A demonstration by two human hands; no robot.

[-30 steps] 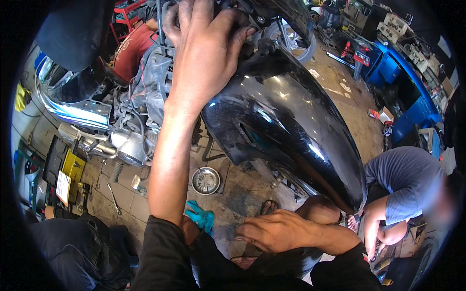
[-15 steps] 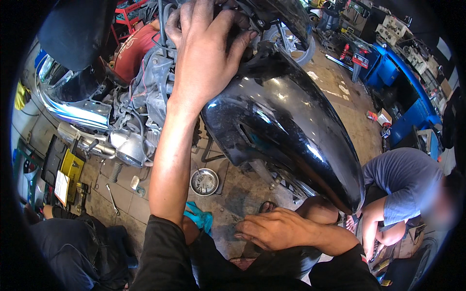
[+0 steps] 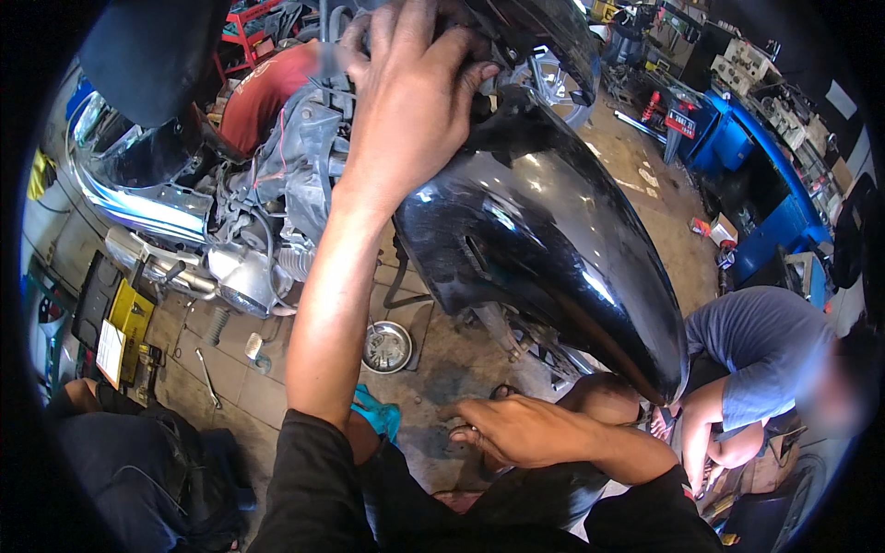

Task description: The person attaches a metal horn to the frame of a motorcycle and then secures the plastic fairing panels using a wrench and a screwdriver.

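My left hand (image 3: 410,111) reaches up to the front of a partly stripped motorcycle. Its fingers bend over dark parts at the top of the picture, and what the fingertips grip is hidden. Below it spreads a glossy black body panel (image 3: 562,240), scuffed and reflecting light. My right hand (image 3: 525,431) hovers low, in front of my legs and apart from the panel. The fingers of that hand are curled with the index pushed forward; whatever sits in them is too small to name. The bared engine (image 3: 244,276) lies to the left.
On the floor stand a metal bowl (image 3: 386,347) with small parts, a wrench (image 3: 208,378), a teal glove (image 3: 376,412) and a yellow toolbox (image 3: 129,323). A co-worker in grey (image 3: 761,346) crouches at right, another in red (image 3: 267,97) behind the motorcycle. A blue cabinet (image 3: 770,175) stands far right.
My left hand has shifted slightly right and down, along with the motorcycle in the view. My right hand has turned a little, and its index finger now reaches forward.
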